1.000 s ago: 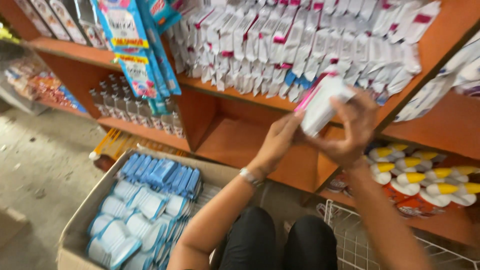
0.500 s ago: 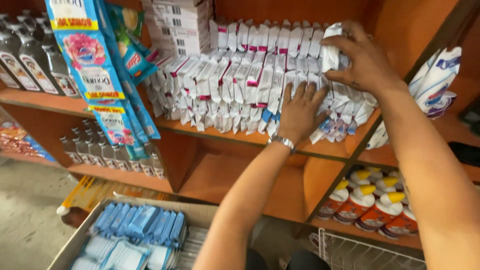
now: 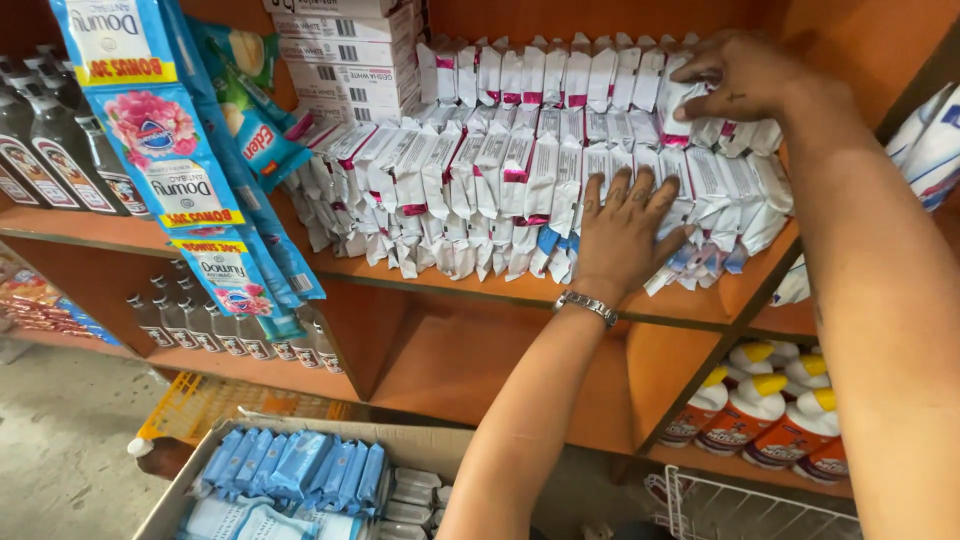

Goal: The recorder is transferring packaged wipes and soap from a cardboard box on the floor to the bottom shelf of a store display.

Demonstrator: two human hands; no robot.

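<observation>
I saw bright, even light from about twelve o'clock, soft shadow under the orange shelf (image 3: 440,285), mild glare on wrappers, slight blur and stretching toward the edges.

your left hand (image 3: 622,232) lies flat on the stacked packets (image 3: 520,190) on the shelf (image 3: 480,285), and your right hand (image 3: 735,78) rests on the far row, up and to the right. hanging sachet strips (image 3: 175,170) sit left of the packets with bottles (image 3: 40,150) further left, while the cardboard box (image 3: 300,470) lies near you, below the shelf, and squeeze bottles (image 3: 770,410) stand low on the right.
</observation>
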